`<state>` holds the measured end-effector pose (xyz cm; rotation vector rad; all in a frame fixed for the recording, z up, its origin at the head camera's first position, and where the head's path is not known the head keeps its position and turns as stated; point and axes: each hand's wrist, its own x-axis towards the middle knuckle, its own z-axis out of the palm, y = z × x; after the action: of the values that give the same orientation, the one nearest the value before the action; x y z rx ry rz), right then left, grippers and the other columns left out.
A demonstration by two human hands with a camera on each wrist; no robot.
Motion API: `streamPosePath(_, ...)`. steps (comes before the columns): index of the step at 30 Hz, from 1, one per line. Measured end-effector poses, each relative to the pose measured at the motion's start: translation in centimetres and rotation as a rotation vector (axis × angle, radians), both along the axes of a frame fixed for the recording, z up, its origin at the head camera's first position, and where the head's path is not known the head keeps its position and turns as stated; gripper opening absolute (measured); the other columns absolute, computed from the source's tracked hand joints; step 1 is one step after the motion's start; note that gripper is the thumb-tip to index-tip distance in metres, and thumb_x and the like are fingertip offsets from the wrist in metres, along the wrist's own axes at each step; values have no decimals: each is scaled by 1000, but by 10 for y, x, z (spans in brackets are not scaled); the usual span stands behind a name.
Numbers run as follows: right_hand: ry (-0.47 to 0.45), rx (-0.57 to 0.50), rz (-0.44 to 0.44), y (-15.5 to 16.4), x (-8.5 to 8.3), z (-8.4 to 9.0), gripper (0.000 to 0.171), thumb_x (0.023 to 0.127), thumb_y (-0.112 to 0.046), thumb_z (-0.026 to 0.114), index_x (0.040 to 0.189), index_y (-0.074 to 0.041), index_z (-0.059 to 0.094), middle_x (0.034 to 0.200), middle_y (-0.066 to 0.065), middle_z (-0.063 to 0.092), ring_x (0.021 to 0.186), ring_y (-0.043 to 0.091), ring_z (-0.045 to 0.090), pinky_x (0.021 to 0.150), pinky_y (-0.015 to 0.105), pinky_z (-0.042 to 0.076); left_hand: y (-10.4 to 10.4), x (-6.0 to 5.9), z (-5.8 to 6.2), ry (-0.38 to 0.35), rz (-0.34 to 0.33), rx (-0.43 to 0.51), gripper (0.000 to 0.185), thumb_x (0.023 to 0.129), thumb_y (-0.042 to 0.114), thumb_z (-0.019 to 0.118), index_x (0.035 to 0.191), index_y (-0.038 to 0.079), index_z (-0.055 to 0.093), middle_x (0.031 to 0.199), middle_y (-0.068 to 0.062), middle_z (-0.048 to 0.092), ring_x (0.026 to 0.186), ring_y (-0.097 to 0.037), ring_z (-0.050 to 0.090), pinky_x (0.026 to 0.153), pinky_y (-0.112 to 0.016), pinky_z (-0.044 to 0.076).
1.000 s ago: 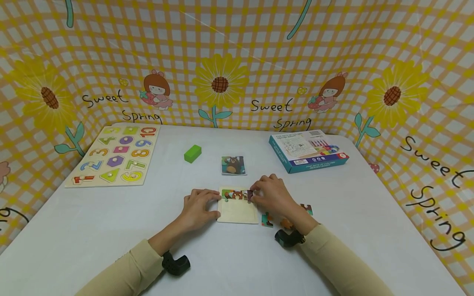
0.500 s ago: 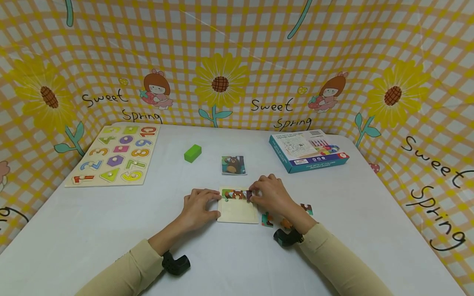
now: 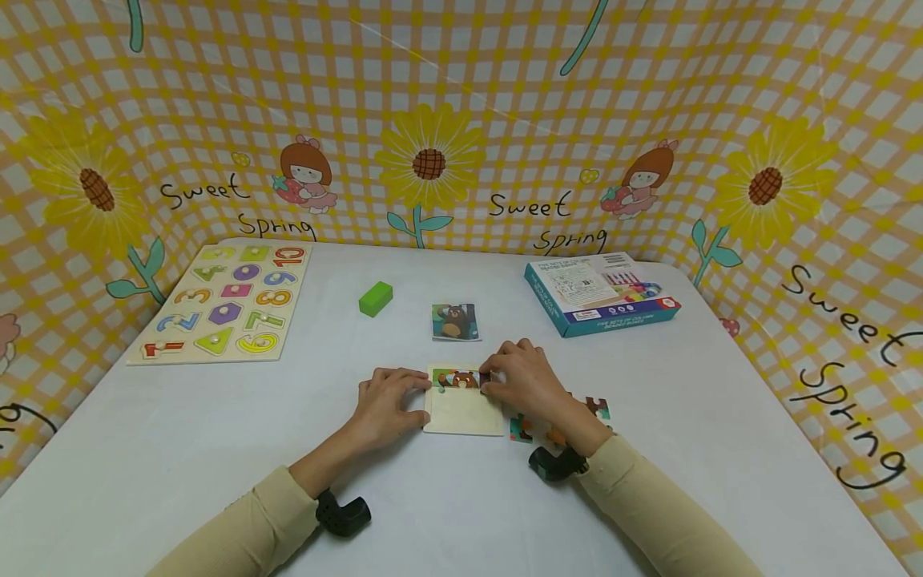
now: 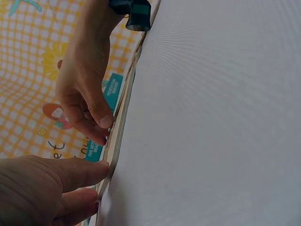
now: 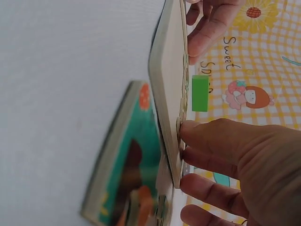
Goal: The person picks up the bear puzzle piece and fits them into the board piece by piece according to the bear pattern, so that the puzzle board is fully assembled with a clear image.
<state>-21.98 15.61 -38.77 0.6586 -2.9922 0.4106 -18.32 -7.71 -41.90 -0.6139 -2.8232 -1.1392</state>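
Note:
A pale wooden puzzle tray [image 3: 464, 413] lies on the table between the hands, with a row of jigsaw pieces [image 3: 461, 379] showing a bear's face along its far side. Against the tray's left edge rest the thumb and fingertips of my left hand [image 3: 389, 409], fairly straight and spread apart. My right hand [image 3: 530, 381] pinches a dark puzzle piece [image 3: 485, 380] at the right end of that row; its fingers partly cover it. The right wrist view shows the thumb [image 5: 202, 134] touching a piece on the tray. Several loose puzzle pieces [image 3: 521, 429] lie under the right wrist, partly hidden.
Behind the tray lies a small bear picture card [image 3: 455, 322]. A green block [image 3: 376, 299] stands further left. The wooden number board [image 3: 223, 304] lies at the far left, and a flat teal box [image 3: 598, 295] at the back right. Checked cloth hangs behind the table.
My right hand has shifted slightly left with the dark puzzle piece, bringing it closer against the row. More of the loose pieces shows beside the right wrist. The left hand and tray have stayed put.

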Motion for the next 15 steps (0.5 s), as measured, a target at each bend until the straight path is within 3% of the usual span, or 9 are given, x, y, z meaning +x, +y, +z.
streamPosePath(15,5,6,1,1,-1,1,25,74,-31,71,95,-17,71,91,1,57,86,22,43,73,39,33,-1,1,2,-5,1,0,40,70,19,73,109,11,63,119,3,53,111,-24,35,87,-47,20)
